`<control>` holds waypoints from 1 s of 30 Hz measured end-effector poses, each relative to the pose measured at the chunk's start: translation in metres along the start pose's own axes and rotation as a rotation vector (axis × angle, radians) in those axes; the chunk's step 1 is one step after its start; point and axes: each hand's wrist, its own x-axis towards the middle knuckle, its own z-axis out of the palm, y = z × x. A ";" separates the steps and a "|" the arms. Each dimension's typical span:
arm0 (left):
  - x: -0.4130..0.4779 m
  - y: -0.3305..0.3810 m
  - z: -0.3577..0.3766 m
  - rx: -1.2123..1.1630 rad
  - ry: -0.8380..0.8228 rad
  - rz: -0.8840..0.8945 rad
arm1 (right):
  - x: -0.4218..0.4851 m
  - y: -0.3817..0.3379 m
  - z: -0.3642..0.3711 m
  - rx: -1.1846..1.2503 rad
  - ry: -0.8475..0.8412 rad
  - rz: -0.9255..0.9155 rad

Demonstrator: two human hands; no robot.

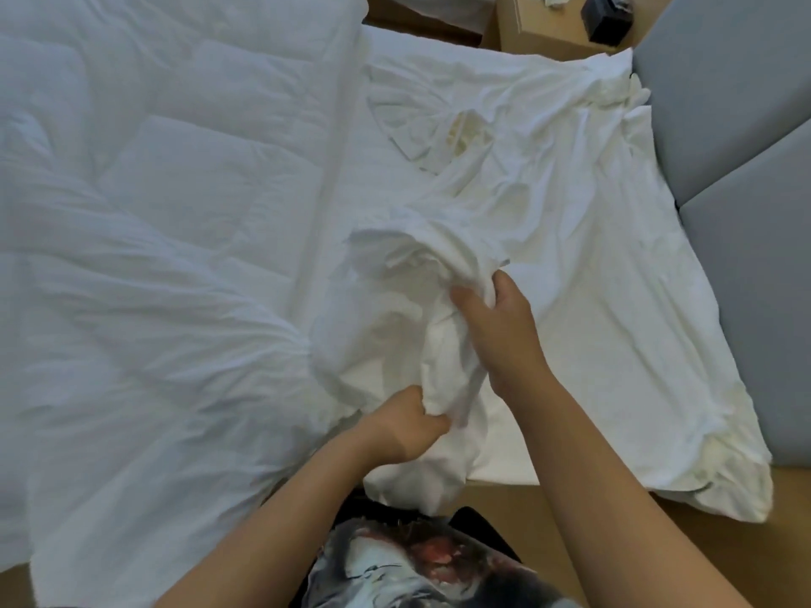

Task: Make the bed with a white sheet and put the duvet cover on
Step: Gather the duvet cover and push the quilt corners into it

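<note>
Head view: the bunched duvet cover [395, 265], running away from the body, is gripped tight by both hands, the left hand [406, 425] low and the right hand [500, 331] higher up, with the duvet [153, 212] spread just to the left.

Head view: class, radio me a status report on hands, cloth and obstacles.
Both gripping: left hand low on the bunched white cloth, right hand higher. Cloth crumpled, not yet spread. Quilted duvet lies alongside, to the left.
</note>
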 end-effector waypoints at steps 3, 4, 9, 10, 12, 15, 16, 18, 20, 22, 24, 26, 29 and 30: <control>-0.029 0.010 0.004 -0.230 0.005 0.046 | -0.025 0.014 -0.005 -0.019 -0.141 0.099; -0.039 0.016 0.004 -0.311 0.029 0.074 | -0.037 0.019 -0.006 -0.024 -0.177 0.128; -0.107 0.050 -0.003 -0.571 0.242 0.098 | -0.109 0.034 -0.016 0.055 -0.466 0.036; -0.126 0.057 -0.007 -0.588 0.257 0.113 | -0.121 0.034 -0.016 -0.013 -0.530 -0.025; -0.164 0.069 -0.017 -0.654 0.311 0.158 | -0.138 0.033 -0.011 -0.113 -0.526 -0.135; -0.203 0.064 -0.023 -0.700 0.402 0.185 | -0.165 0.027 0.008 -0.031 -0.444 -0.246; -0.209 0.058 -0.021 -0.657 0.396 0.150 | -0.174 0.024 0.015 0.002 -0.438 -0.276; -0.214 0.043 -0.015 -0.524 0.339 0.030 | -0.191 0.021 0.026 -0.001 -0.481 -0.329; -0.215 0.024 -0.010 -0.497 0.219 -0.091 | -0.202 0.023 0.033 -0.094 -0.574 -0.296; -0.212 0.003 -0.009 -0.499 0.156 -0.117 | -0.206 0.031 0.035 -0.199 -0.612 -0.236; -0.206 -0.012 -0.009 -0.492 0.179 -0.121 | -0.210 0.038 0.037 -0.218 -0.600 -0.188; -0.197 -0.024 -0.010 -0.507 0.269 -0.111 | -0.213 0.041 0.043 -0.234 -0.558 -0.173; -0.189 -0.032 -0.024 -0.554 0.389 -0.031 | -0.221 0.039 0.064 -0.217 -0.474 -0.161; -0.190 -0.034 -0.032 -0.571 0.406 -0.015 | -0.224 0.035 0.075 -0.182 -0.444 -0.171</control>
